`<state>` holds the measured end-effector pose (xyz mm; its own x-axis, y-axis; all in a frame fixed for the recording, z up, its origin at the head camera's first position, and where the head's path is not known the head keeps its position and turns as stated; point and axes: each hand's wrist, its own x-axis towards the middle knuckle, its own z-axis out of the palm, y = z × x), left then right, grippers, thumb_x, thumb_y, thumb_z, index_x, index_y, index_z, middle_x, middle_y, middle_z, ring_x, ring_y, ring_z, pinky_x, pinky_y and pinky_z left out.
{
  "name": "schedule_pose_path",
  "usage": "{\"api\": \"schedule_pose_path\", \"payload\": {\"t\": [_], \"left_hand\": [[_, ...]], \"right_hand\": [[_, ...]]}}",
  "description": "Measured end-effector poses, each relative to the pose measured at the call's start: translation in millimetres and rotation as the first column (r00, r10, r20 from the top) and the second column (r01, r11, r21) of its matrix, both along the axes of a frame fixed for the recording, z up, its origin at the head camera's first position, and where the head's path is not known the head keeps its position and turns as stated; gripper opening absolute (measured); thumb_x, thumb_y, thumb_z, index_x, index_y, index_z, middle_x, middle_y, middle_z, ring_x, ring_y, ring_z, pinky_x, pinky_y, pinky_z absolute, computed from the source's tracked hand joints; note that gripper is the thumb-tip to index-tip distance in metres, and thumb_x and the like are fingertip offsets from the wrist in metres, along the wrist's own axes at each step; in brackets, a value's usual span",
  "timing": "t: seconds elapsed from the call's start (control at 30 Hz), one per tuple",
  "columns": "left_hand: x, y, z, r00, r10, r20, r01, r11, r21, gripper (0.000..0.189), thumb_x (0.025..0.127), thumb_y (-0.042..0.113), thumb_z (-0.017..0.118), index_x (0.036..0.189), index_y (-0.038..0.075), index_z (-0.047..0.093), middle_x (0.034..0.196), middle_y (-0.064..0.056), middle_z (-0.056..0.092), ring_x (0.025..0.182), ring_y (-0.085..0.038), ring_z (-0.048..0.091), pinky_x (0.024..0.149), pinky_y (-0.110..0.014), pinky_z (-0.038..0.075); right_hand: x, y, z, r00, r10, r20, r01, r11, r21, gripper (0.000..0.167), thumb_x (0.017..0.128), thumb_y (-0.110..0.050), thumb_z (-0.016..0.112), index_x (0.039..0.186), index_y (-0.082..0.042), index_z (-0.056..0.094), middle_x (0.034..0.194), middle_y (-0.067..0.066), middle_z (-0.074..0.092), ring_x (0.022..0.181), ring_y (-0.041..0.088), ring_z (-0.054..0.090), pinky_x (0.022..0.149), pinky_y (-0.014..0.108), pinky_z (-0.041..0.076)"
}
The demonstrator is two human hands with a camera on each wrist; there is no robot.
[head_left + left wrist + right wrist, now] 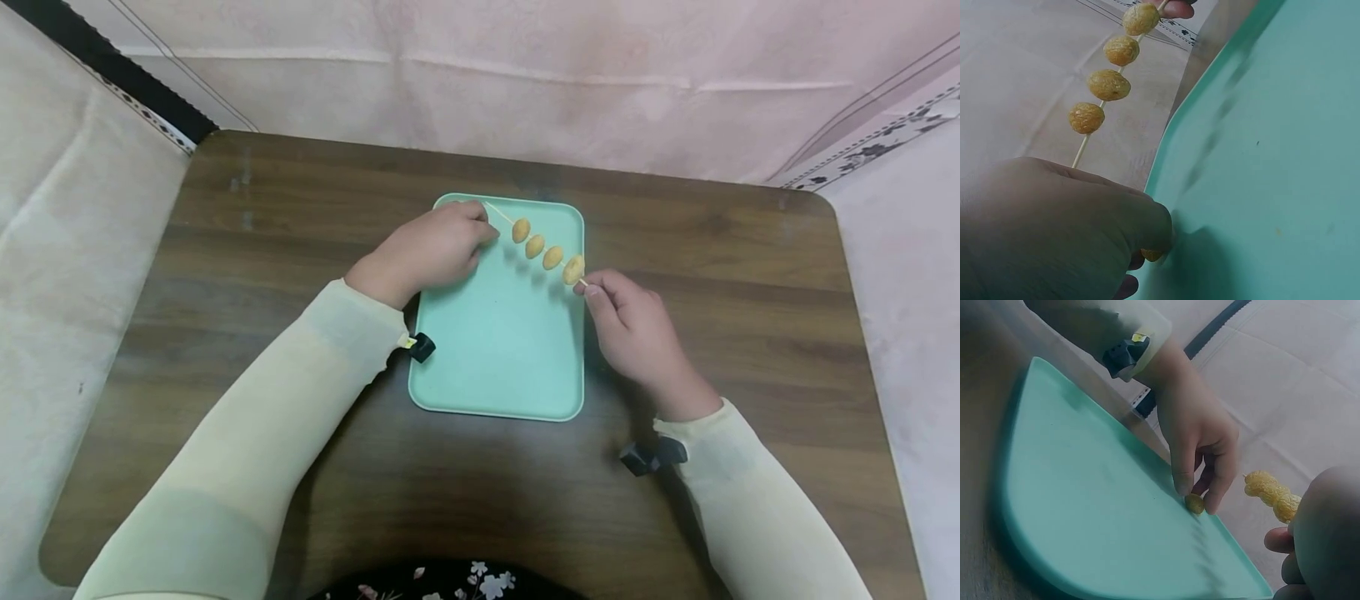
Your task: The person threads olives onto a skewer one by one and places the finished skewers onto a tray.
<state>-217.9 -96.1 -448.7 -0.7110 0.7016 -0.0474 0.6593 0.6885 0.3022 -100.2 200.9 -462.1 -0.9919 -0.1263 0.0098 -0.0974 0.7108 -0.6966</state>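
A thin wooden skewer (498, 212) carries several golden, wrinkled, ball-shaped food pieces (553, 257) threaded in a row. My right hand (633, 329) pinches the skewer's near end between thumb and fingers, just below the lowest piece. The skewer slants over the upper right of the mint-green tray (495, 358), its bare far end pointing up and left. My left hand (431, 250) is over the tray's upper left edge. Between its thumb and fingers it pinches one loose golden ball (1195, 503), low at the tray surface in the right wrist view.
The tray lies on a dark brown wooden table (300, 217). Pale cloth (525, 92) hangs behind the table and lies along both sides. Small black cameras (422, 347) are worn at both wrists. Dark floral clothing (450, 583) shows at the table's front edge.
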Motion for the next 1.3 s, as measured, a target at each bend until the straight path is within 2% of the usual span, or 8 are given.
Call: {"api": "schedule_pose_path", "payload": {"t": [0.33,0.57,0.77,0.87,1.0,1.1,1.2,1.3], "left_hand": [[-2.4,-2.5,-4.8,0.997,0.065,0.048,-0.067,0.997,0.024,0.038,0.113,0.001,0.049,0.133,0.012,0.078,0.12,-0.011,0.069,0.113,-0.028,0.066,0.1,-0.04,0.057],[-2.0,-9.4,-11.2,0.992,0.107,0.06,-0.112,0.99,0.082,0.018,0.109,0.005,0.058,0.115,0.01,0.075,0.11,-0.009,0.065,0.104,-0.026,0.058,0.091,-0.039,0.052],[4.0,-15.5,-17.7,0.971,0.2,0.131,-0.228,0.94,0.254,0.023,0.106,0.011,0.067,0.125,0.012,0.081,0.12,-0.003,0.077,0.109,-0.02,0.071,0.099,-0.035,0.06],[9.8,-17.4,-19.0,0.925,0.279,0.259,-0.36,0.861,0.358,0.03,0.105,0.016,0.07,0.134,0.016,0.081,0.127,0.002,0.08,0.11,-0.015,0.078,0.098,-0.033,0.065],[18.0,-18.7,-16.6,0.803,0.349,0.483,-0.566,0.7,0.435,0.036,0.105,0.021,0.073,0.141,0.021,0.079,0.131,0.007,0.079,0.109,-0.009,0.078,0.095,-0.032,0.066],[22.3,-19.2,-14.3,0.725,0.32,0.61,-0.659,0.581,0.478,0.036,0.105,0.021,0.077,0.142,0.022,0.078,0.135,0.008,0.077,0.113,-0.01,0.078,0.099,-0.034,0.065],[25.9,-20.2,-14.0,0.681,0.25,0.688,-0.706,0.473,0.527,0.039,0.104,0.022,0.082,0.143,0.021,0.077,0.14,0.005,0.075,0.118,-0.013,0.079,0.105,-0.034,0.064],[29.6,-21.7,-15.6,0.662,0.188,0.726,-0.73,0.382,0.566,0.042,0.102,0.021,0.086,0.143,0.016,0.077,0.138,0.0,0.074,0.118,-0.018,0.079,0.106,-0.033,0.064]], "right_hand": [[0.0,-3,-2.8,1.0,0.011,-0.014,-0.011,1.0,-0.004,0.034,0.12,-0.032,0.05,0.123,-0.011,0.076,0.109,0.01,0.079,0.089,0.028,0.062,0.078,0.043,0.05],[1.3,-3,-2.1,1.0,0.017,-0.02,-0.017,1.0,0.0,0.034,0.12,-0.032,0.05,0.123,-0.011,0.076,0.117,0.011,0.081,0.092,0.028,0.064,0.08,0.043,0.051],[4.9,-2,1.8,0.999,0.009,-0.036,-0.01,1.0,-0.009,0.032,0.12,-0.032,0.051,0.12,-0.013,0.077,0.105,0.009,0.078,0.087,0.026,0.061,0.078,0.04,0.049],[6.8,-1,3.8,0.999,0.012,-0.041,-0.013,1.0,-0.013,0.031,0.12,-0.032,0.052,0.121,-0.014,0.077,0.103,0.008,0.077,0.086,0.025,0.06,0.076,0.038,0.049],[9.7,-1,5.7,0.999,0.018,-0.045,-0.019,1.0,-0.014,0.031,0.12,-0.032,0.052,0.121,-0.014,0.077,0.103,0.008,0.077,0.085,0.025,0.06,0.075,0.037,0.049],[12.3,0,7.1,0.999,0.019,-0.045,-0.02,1.0,-0.014,0.031,0.12,-0.032,0.052,0.121,-0.014,0.077,0.098,0.008,0.074,0.084,0.025,0.059,0.074,0.036,0.049],[15.5,0,8.3,0.999,0.022,-0.044,-0.023,1.0,-0.017,0.03,0.12,-0.032,0.052,0.121,-0.015,0.077,0.091,0.007,0.069,0.082,0.024,0.059,0.071,0.035,0.049],[18.7,-1,8.7,0.998,0.034,-0.049,-0.035,0.999,-0.015,0.029,0.12,-0.031,0.053,0.121,-0.015,0.077,0.086,0.005,0.065,0.08,0.024,0.058,0.07,0.034,0.048]]}}
